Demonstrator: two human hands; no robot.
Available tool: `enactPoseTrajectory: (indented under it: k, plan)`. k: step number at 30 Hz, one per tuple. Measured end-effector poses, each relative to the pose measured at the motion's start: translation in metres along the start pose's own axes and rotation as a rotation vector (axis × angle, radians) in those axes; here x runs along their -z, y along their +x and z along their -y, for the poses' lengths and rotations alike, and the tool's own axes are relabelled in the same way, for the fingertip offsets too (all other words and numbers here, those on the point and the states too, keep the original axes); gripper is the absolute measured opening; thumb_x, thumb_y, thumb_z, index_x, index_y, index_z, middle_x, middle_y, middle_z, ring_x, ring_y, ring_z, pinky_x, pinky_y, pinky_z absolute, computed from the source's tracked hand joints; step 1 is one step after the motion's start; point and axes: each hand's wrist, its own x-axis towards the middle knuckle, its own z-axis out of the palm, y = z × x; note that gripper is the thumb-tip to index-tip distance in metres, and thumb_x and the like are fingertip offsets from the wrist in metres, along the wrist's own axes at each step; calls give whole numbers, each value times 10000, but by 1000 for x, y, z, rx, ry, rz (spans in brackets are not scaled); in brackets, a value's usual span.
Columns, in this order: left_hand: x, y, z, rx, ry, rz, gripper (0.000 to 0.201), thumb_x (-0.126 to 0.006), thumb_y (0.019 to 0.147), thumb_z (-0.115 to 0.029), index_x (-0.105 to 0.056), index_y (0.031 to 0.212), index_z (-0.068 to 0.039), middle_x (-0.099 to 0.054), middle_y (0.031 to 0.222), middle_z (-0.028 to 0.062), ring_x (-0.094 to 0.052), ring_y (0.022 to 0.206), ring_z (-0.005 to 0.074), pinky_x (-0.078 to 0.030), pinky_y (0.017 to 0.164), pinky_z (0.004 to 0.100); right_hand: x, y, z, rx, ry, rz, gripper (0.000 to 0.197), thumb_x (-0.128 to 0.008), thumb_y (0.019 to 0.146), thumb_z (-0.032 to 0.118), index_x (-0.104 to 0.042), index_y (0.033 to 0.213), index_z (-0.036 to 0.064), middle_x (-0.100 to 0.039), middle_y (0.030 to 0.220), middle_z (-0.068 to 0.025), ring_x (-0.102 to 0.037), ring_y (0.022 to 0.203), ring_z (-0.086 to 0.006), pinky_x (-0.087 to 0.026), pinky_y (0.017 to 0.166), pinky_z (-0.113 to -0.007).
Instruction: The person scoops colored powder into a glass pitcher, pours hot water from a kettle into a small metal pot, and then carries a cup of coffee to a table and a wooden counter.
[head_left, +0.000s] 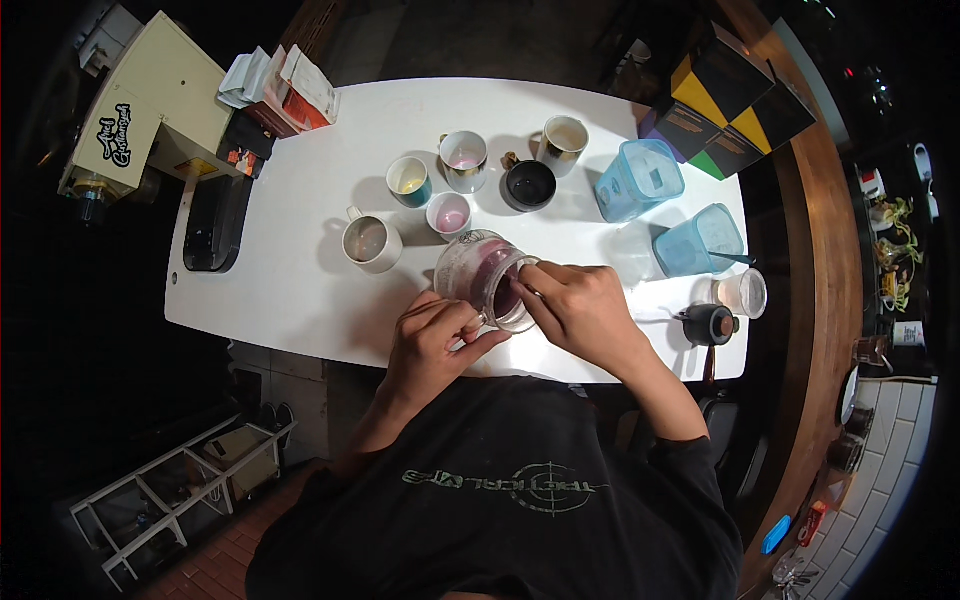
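Observation:
A clear glass jug (470, 268) with purple-pink colour inside lies tilted near the table's front edge, its mouth facing me. My left hand (434, 335) grips it near the rim, seemingly by its handle. At the mouth, my right hand (570, 305) has its fingers bent over the rim and partly inside. Whatever those fingers hold is hidden. Just beyond the jug stand a small white cup (449, 214) with a pink inside and a pale mug (371, 243). Farther back are a teal cup (409, 182), a white mug (464, 160), a black mug (529, 186) and a dark-patterned mug (563, 146).
To the right stand two blue plastic containers (640, 182), a glass (742, 293) and a small dark pot (708, 325) with a handle. Coloured boxes (728, 100) fill the far right corner. A cream machine (150, 100) and packets (285, 90) occupy the left end of the white table (290, 300).

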Motion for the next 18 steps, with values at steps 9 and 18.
enactPoseTrajectory:
  k: [9, 18]
  plan:
    - [-20, 3, -17, -71, -18, 19, 380, -898, 678, -144, -525, 667, -77, -490, 571, -8, -470, 543, 171, -407, 605, 315, 14, -25, 2, -151, 64, -27, 132, -638, 898, 150, -634, 978, 45, -675, 777, -106, -654, 603, -303, -497, 520, -394]
    - [-32, 8, -24, -83, -50, 25, 371, -897, 677, -140, -532, 661, -72, -486, 576, 0, -474, 556, 184, -411, 602, 326, 20, -44, -2, -203, 132, -34, 160, -644, 872, 133, -635, 999, 35, -690, 795, -107, -657, 605, -305, -495, 515, -397]
